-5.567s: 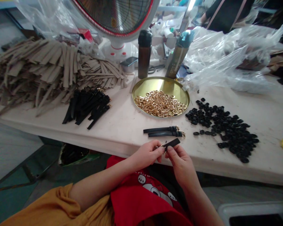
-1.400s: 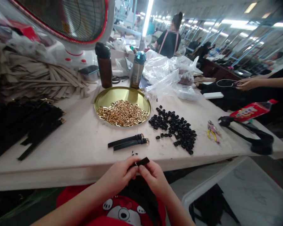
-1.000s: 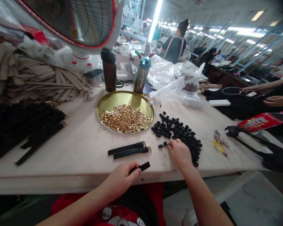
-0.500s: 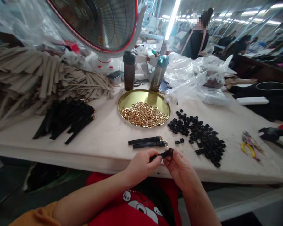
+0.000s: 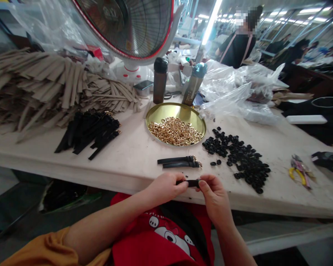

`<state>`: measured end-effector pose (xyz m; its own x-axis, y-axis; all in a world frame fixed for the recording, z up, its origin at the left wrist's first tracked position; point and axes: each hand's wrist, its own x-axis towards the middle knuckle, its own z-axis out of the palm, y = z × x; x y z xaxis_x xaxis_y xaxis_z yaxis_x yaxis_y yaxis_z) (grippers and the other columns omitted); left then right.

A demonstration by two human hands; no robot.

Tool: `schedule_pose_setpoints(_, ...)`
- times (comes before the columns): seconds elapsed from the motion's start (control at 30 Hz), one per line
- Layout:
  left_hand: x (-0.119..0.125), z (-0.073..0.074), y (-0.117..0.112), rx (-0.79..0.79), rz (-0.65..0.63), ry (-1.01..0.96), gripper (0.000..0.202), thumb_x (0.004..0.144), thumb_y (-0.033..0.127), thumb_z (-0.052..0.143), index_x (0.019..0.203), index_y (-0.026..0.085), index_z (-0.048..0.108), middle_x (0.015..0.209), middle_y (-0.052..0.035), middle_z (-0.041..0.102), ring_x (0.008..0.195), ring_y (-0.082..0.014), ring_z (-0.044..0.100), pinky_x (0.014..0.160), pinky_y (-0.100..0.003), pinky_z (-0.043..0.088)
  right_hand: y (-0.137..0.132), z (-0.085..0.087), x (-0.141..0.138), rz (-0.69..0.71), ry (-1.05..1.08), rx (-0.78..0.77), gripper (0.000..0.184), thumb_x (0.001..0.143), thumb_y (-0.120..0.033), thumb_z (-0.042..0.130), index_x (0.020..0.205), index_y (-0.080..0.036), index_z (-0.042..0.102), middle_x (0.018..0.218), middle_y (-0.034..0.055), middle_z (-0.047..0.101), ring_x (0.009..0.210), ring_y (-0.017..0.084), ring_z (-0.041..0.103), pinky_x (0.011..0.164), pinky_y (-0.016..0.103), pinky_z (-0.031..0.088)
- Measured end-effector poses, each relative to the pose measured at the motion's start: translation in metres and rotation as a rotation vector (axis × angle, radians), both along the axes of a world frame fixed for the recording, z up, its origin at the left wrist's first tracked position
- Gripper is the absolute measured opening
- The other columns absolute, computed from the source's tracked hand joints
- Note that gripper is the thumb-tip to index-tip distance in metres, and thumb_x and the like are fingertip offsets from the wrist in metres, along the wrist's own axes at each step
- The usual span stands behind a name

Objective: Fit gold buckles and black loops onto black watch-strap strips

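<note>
A short black strap [image 5: 192, 183] is stretched level between my two hands at the table's front edge. My left hand [image 5: 170, 187] pinches its left part, and my right hand [image 5: 213, 192] grips the right end, with thumb and fingers covering that tip. Just beyond them lie two black straps with gold buckles [image 5: 180, 162], side by side. Farther back, a round gold tray [image 5: 176, 108] holds a heap of small gold buckles [image 5: 174, 131]. To the right of my hands spreads a pile of small black loops [image 5: 245, 160].
Black buckled straps [image 5: 90, 131] are heaped at left, before a large pile of beige strips [image 5: 44, 83]. A fan [image 5: 127, 29], two bottles [image 5: 160, 81] and plastic bags [image 5: 238, 92] stand behind. Yellow-handled pliers [image 5: 299, 173] lie at right. A person [image 5: 236, 48] is in the background.
The held strap has gone from slanting up at its right end to nearly level. My right hand has shifted its grip over that end. The whole view has shifted slightly.
</note>
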<state>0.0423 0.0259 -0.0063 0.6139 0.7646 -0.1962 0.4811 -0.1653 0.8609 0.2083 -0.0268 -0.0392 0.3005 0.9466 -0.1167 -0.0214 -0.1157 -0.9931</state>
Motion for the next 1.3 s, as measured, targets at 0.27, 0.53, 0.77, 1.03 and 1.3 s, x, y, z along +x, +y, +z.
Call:
schedule_pose_setpoints(0.27, -0.003, 0.000, 0.008, 0.030, -0.054, 0.061, 0.026, 0.079, 0.030, 0.040, 0.072, 0.016, 0.060, 0.060, 0.0017, 0.054, 0.056, -0.0107, 0.044, 0.050, -0.020, 0.028, 0.007, -0.004, -0.001, 0.057, -0.050, -0.102, 0.026, 0.068, -0.041, 0.067, 0.079, -0.019, 0.060, 0.063, -0.0013, 0.059, 0.058, 0.014, 0.053, 0.059, 0.028, 0.042)
schedule_pose_setpoints(0.53, 0.000, -0.011, 0.014, -0.018, -0.065, 0.046, 0.028, 0.080, 0.033, 0.040, 0.071, 0.015, 0.060, 0.058, 0.0029, 0.050, 0.055, -0.0100, 0.044, 0.048, -0.020, 0.026, 0.013, -0.017, 0.001, 0.062, 0.062, -0.217, 0.030, 0.066, -0.043, 0.068, 0.081, -0.018, 0.063, 0.060, -0.0015, 0.060, 0.055, 0.013, 0.053, 0.060, 0.028, 0.042)
schedule_pose_setpoints(0.77, 0.002, -0.015, 0.023, 0.011, -0.111, 0.122, 0.024, 0.078, 0.032, 0.044, 0.072, 0.017, 0.061, 0.059, 0.0024, 0.054, 0.054, -0.0103, 0.043, 0.049, -0.021, 0.026, 0.013, -0.017, 0.002, 0.100, 0.067, -0.263, 0.031, 0.066, -0.046, 0.067, 0.080, -0.019, 0.065, 0.053, -0.0021, 0.059, 0.055, 0.014, 0.052, 0.060, 0.028, 0.041)
schedule_pose_setpoints(1.03, 0.001, -0.011, 0.024, 0.014, -0.126, 0.077, 0.026, 0.080, 0.032, 0.041, 0.077, 0.018, 0.063, 0.064, 0.0024, 0.058, 0.057, -0.0106, 0.046, 0.050, -0.020, 0.029, 0.014, -0.028, -0.006, 0.080, 0.173, -0.267, 0.031, 0.071, -0.045, 0.064, 0.088, -0.019, 0.066, 0.063, -0.0007, 0.061, 0.058, 0.012, 0.052, 0.060, 0.027, 0.041)
schedule_pose_setpoints(1.3, 0.007, -0.017, 0.009, -0.032, 0.019, -0.088, 0.020, 0.079, 0.026, 0.044, 0.094, 0.017, 0.053, 0.084, -0.0018, 0.063, 0.074, -0.0132, 0.055, 0.064, -0.022, 0.040, 0.014, -0.024, -0.017, -0.056, 0.464, -0.173, 0.018, 0.067, -0.034, 0.071, 0.074, -0.020, 0.061, 0.066, -0.0041, 0.059, 0.054, 0.007, 0.049, 0.055, 0.021, 0.042)
